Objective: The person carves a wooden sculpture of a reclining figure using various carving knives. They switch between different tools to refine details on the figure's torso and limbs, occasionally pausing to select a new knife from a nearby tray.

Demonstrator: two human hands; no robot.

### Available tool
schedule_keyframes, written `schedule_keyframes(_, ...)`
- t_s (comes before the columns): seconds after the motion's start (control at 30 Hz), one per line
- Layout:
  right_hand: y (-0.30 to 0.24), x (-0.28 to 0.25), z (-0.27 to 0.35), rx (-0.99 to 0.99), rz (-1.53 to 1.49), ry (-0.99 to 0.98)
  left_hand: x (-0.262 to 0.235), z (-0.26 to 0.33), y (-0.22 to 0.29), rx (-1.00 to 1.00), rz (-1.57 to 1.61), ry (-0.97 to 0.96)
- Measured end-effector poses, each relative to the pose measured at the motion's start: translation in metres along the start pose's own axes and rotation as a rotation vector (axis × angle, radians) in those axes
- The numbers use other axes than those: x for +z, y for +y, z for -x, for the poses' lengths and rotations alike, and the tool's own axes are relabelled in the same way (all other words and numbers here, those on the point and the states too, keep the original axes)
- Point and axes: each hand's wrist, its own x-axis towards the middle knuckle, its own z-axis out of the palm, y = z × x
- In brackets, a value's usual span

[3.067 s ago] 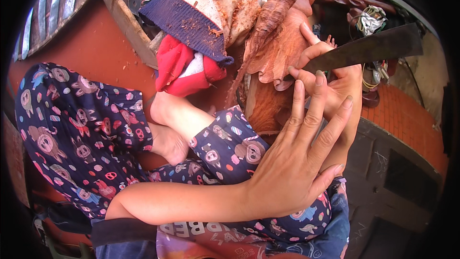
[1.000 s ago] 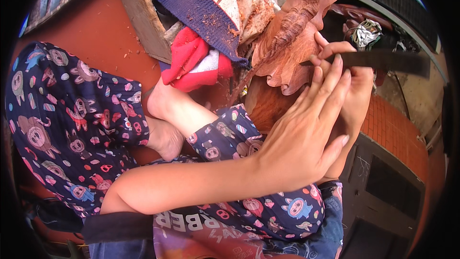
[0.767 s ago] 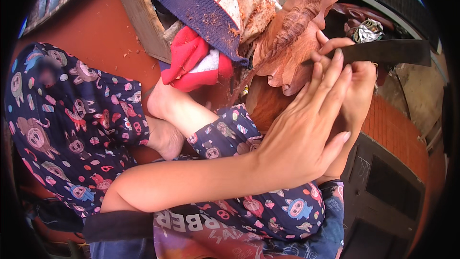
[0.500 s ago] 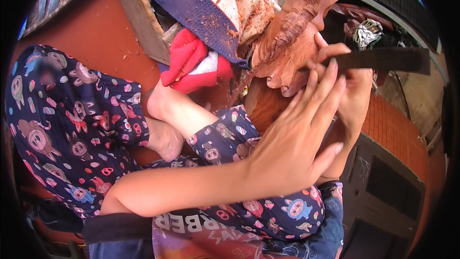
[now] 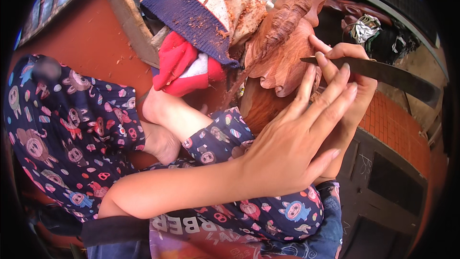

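Observation:
My right hand [image 5: 359, 74] grips a flat dark file-like tool [image 5: 402, 77], wide and blunt at its far right end and narrowing to a point at the left. The fingers of my left hand [image 5: 297, 134] are stretched out and overlap the right hand, with fingertips at or very near the tool; whether they touch it I cannot tell. Just beyond the tool's point stands a reddish carved wooden figure [image 5: 282, 62], with a ridged, textured strip and wavy, curled lower edges. Part of the right palm is hidden behind my left hand.
A navy, white and red cloth [image 5: 206, 19], sprinkled with wood shavings, lies left of the carving beside a rough wooden beam [image 5: 127, 17]. My bare foot [image 5: 165, 144] and patterned trousers [image 5: 62, 134] are below. A dark panelled door-like piece [image 5: 383, 187] stands at right.
The tool has tilted, its broad end swinging downward and its pointed end now showing plainly. My left fingers have spread and shifted slightly right. The whole view has shifted a little.

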Motion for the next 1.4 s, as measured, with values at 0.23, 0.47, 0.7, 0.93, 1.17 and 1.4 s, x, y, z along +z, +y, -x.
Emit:
schedule_keyframes(0.23,-0.012,-0.013,0.004,-0.007,0.197,-0.214,0.011,0.009,0.004,-0.033,0.056,-0.044)
schedule_keyframes(0.47,-0.014,0.004,-0.009,0.048,0.311,-0.126,0.012,-0.001,-0.017,0.045,-0.001,0.069)
schedule_keyframes(0.7,-0.008,-0.008,-0.005,-0.025,0.343,-0.273,0.007,0.003,-0.007,-0.002,-0.014,0.071)
schedule_keyframes(0.93,-0.001,-0.009,-0.009,-0.078,0.376,-0.302,0.002,0.005,-0.01,0.008,-0.035,0.078)
schedule_keyframes(1.17,-0.005,0.003,-0.009,-0.055,0.224,-0.117,0.001,-0.005,-0.012,0.046,-0.002,0.103)
schedule_keyframes(1.4,-0.021,0.001,-0.014,0.114,0.354,-0.15,0.001,-0.008,-0.018,0.062,-0.01,0.084)
